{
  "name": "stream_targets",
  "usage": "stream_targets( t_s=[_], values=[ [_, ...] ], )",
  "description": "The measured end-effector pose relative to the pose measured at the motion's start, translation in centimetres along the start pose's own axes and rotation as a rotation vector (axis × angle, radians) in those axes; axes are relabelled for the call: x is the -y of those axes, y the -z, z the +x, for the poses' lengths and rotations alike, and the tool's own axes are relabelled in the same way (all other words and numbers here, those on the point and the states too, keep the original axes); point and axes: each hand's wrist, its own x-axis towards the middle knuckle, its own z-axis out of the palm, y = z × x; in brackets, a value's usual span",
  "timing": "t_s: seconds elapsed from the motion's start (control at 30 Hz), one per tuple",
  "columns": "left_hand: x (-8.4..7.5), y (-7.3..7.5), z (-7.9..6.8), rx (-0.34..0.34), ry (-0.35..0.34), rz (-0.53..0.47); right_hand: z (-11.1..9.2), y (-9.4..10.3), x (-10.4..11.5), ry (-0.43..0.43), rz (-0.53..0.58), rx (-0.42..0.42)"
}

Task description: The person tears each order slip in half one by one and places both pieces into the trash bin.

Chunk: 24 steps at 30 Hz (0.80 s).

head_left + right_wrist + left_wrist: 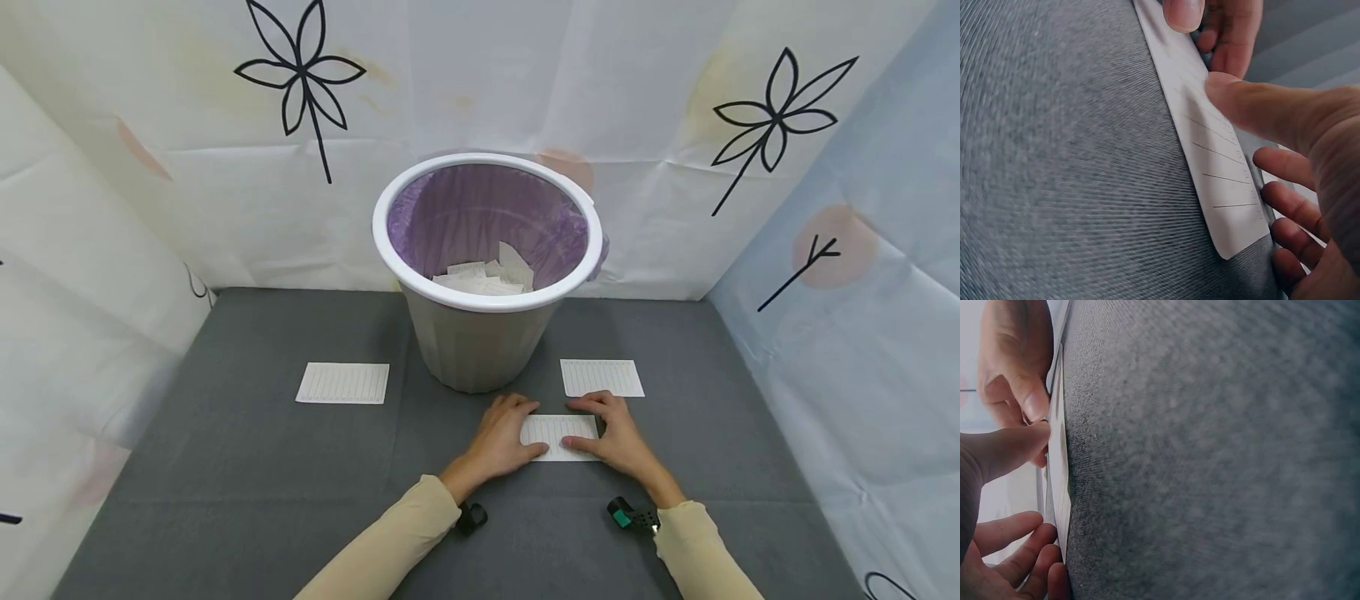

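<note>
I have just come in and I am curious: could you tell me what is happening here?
A person has the left hand and right hand at opposite ends of a ruled slip on the dark tabletop. Another slip lies just beyond the right hand, and a third slip lies apart, to the left. Farther back stands a bin with paper pieces inside.

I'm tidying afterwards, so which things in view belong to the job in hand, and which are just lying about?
Apparently in the job:
lined slip between the left hand and right hand
left-side slip and right-side slip
bin with papers

Likely just surroundings:
flower-patterned backdrop
grey tabletop
</note>
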Motion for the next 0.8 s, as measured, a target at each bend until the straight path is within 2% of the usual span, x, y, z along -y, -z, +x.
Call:
stream_targets(
  t_s=[0.2,0.37,0.5,0.67,0.8],
  values=[
    [-0.16,-0.10,0.25,0.033,0.032,0.037,-0.01,-0.37,0.15,0.026,-0.030,0.006],
    [-0.26,-0.18,0.57,0.037,0.052,0.072,0.01,-0.32,0.29,-0.009,-0.006,0.023],
    [-0.32,-0.30,0.71,0.024,0.057,0.059,0.16,-0.18,0.49,-0.038,0.017,0.033],
    [-0.43,-0.35,0.80,0.004,0.070,0.029,0.22,-0.06,0.55,-0.012,0.016,0.023],
    [-0.47,-0.39,0.83,-0.014,0.070,-0.007,0.13,-0.01,0.59,-0.009,0.066,0.002]
  ],
)
